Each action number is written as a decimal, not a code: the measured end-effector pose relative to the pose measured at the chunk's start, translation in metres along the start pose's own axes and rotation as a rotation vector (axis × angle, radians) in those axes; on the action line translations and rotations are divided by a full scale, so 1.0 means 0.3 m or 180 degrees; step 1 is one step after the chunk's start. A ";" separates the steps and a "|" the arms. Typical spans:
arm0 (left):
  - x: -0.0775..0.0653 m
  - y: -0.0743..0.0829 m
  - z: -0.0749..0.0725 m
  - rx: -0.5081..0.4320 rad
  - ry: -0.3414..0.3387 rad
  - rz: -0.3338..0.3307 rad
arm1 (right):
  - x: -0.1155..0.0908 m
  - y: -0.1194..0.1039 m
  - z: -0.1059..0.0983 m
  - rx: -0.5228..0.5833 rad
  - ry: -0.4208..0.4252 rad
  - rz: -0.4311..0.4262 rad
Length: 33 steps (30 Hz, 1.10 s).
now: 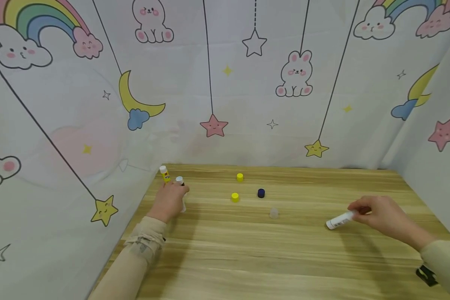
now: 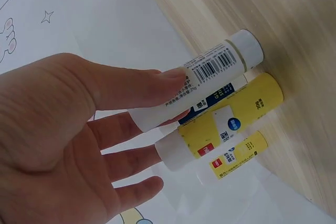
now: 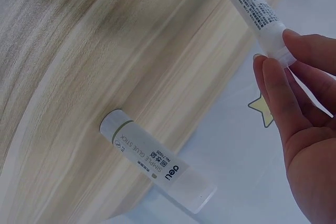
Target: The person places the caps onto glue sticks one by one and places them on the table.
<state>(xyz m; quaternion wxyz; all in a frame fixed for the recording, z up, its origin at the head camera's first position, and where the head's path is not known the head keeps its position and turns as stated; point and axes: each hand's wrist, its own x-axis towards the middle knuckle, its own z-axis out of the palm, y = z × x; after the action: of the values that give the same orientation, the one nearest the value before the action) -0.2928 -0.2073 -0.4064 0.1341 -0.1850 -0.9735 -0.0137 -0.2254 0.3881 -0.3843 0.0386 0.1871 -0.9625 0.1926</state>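
At the table's left edge, my left hand (image 1: 168,202) pinches a white glue stick (image 2: 202,80) with a barcode label between thumb and fingers. Right beside it in the left wrist view stand a large yellow glue stick (image 2: 231,119), a smaller yellow one (image 2: 240,156) and a partly hidden dark-blue-labelled one (image 2: 212,99). Over on the right side, my right hand (image 1: 386,216) pinches another white glue stick (image 1: 339,220) by its end, tilted, its far end low over the wood. A white-and-grey glue stick (image 3: 155,158) stands near that hand in the right wrist view, mostly hidden from the head view.
Two yellow caps, one farther back (image 1: 240,177) and one nearer (image 1: 235,197), sit mid-table. A dark blue cap (image 1: 261,193) and a translucent cap (image 1: 273,213) lie to their right. Patterned white curtains (image 1: 240,91) border the wooden table (image 1: 247,258) at the back and sides.
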 end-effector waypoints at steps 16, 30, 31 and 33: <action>0.003 0.013 -0.013 0.0029 0.0377 0.0004 | -0.015 0.014 -0.023 -0.0212 0.0007 -0.0034; -0.009 0.065 -0.043 -0.0693 0.0590 -0.0065 | -0.034 0.050 -0.062 -0.0526 0.0044 -0.0138; -0.010 0.067 -0.044 -0.0730 0.0595 -0.0073 | -0.037 0.053 -0.065 -0.0554 0.0054 -0.0150; -0.010 0.073 -0.046 -0.0795 0.0596 -0.0084 | -0.042 0.058 -0.071 -0.0576 0.0044 -0.0155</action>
<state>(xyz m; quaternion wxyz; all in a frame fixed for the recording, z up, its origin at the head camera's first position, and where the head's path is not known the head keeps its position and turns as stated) -0.2786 -0.1891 -0.3942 0.1999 -0.1853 -0.9498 -0.1537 -0.2204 0.4156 -0.3727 0.0667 0.2049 -0.9708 0.1051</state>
